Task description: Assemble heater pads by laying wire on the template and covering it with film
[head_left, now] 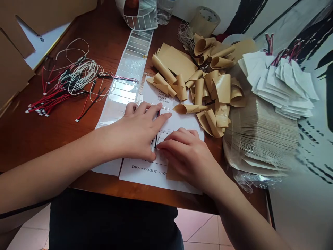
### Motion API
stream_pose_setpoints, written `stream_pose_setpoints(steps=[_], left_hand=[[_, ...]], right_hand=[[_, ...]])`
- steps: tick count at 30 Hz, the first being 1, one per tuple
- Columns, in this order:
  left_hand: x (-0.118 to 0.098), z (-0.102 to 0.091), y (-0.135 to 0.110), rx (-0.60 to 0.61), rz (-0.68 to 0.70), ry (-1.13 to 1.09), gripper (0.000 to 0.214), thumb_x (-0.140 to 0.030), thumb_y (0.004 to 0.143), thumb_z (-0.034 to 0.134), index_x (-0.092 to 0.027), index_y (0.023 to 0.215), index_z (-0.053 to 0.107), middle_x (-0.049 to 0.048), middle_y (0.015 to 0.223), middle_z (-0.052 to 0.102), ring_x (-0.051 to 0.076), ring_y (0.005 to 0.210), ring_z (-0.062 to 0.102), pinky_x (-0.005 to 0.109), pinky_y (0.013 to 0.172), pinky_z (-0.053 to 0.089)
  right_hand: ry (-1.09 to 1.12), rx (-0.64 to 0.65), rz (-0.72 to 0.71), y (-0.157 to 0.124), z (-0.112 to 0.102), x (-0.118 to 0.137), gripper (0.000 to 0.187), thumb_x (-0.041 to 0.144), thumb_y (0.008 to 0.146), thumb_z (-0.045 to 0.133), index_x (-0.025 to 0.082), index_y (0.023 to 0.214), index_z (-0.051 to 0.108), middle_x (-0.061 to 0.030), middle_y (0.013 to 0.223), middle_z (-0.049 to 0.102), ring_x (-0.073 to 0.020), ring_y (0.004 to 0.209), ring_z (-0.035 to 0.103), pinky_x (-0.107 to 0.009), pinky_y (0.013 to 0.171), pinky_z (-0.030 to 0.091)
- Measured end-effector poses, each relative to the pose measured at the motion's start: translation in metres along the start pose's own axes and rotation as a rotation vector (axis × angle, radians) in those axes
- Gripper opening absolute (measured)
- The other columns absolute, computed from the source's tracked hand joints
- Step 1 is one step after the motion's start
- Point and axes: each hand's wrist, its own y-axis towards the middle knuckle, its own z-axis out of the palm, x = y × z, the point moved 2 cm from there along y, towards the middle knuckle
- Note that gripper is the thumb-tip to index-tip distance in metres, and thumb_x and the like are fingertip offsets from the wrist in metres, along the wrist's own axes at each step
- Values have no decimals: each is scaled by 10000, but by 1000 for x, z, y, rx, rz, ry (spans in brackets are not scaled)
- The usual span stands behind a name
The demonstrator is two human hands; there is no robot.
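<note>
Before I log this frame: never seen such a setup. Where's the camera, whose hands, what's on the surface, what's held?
No machine here: one person works bare-handed. The single picture comes from a camera on that person's head, looking forward and down. The left hand spreads over a printed white sheet. The right hand has its fingers by the end of a thin dark lead; whether they grip it, I can't tell. On the brown table lie tangled wires at left, a silvery strip, curled brown papers and, at right, a brown stack topped by white slips.
</note>
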Motion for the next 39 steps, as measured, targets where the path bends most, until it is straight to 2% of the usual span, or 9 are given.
stream_pose_setpoints(steps=[9, 13, 21, 28, 39], left_hand=[[-1, 0, -3, 36, 11, 7, 990, -470, 784, 643, -200, 1643, 232, 243, 1725, 119, 497, 1512, 223, 689, 1145, 228], [1, 0, -4, 77, 29, 6, 967, -467, 820, 620, -212, 1653, 200, 239, 1738, 48, 508, 1536, 179, 695, 1153, 212], [4, -4, -5, 141, 29, -19, 1028, -528, 792, 659, -229, 1655, 187, 225, 1744, -20, 506, 1563, 103, 683, 1178, 183], [-1, -4, -4, 75, 10, 6, 899, -450, 879, 557, -190, 1654, 183, 227, 1738, 79, 469, 1544, 187, 674, 1164, 235], [-4, -4, -4, 25, 0, 14, 888, -419, 876, 575, -156, 1645, 217, 237, 1724, 143, 474, 1510, 255, 687, 1144, 270]], right_hand=[[73, 41, 125, 2, 0, 0, 148, 227, 995, 569, 198, 884, 662, -17, 787, 685, -187, 792, 525, -362, 747, 333], [77, 32, 135, 2, -1, 0, 158, 218, 988, 565, 204, 868, 667, -22, 776, 674, -192, 795, 527, -363, 746, 338], [25, -23, 125, 0, 2, -4, 132, 202, 971, 588, 204, 884, 688, -27, 807, 660, -187, 791, 538, -356, 735, 338], [5, -76, 116, 1, 2, -5, 84, 191, 942, 630, 203, 875, 679, -13, 808, 654, -174, 776, 564, -338, 723, 348], [-40, -83, 136, 2, 8, -10, 116, 239, 956, 643, 211, 852, 684, -22, 781, 649, -185, 765, 569, -336, 726, 354]])
